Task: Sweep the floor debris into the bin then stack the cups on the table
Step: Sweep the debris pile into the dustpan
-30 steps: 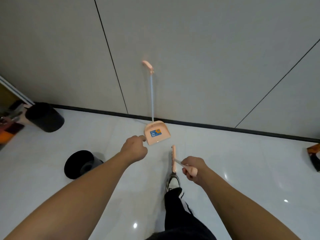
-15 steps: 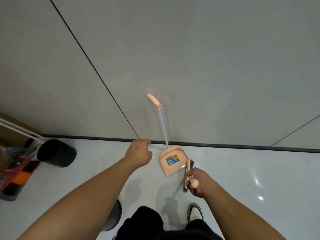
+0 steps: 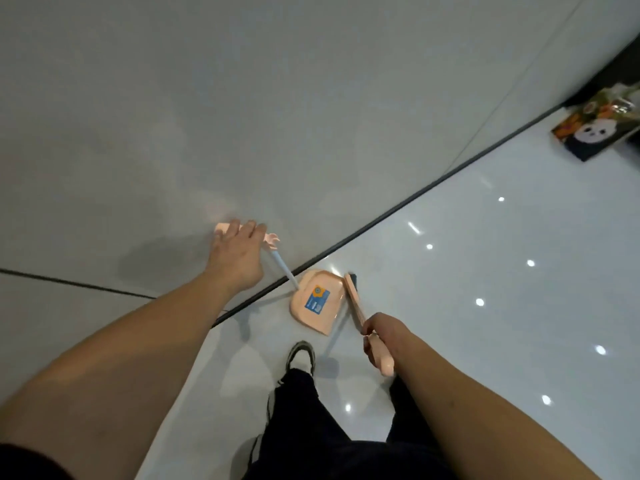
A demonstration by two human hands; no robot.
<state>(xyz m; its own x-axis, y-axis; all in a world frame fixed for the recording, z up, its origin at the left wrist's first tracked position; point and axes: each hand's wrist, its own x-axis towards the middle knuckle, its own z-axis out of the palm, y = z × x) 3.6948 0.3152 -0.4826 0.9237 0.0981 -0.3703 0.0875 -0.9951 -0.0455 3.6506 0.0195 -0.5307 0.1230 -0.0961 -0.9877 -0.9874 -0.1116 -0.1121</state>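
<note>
- My left hand (image 3: 239, 256) is arriving at the dustpan (image 3: 317, 301) handle's top end, fingers now lying over the grip it was short of before.
- My right hand (image 3: 379, 336) is bringing the broom (image 3: 355, 296) head right up beside the pan.
- The view is swinging right: the black bins are dropping out, and a panda-printed box (image 3: 349, 135) is appearing.
</note>
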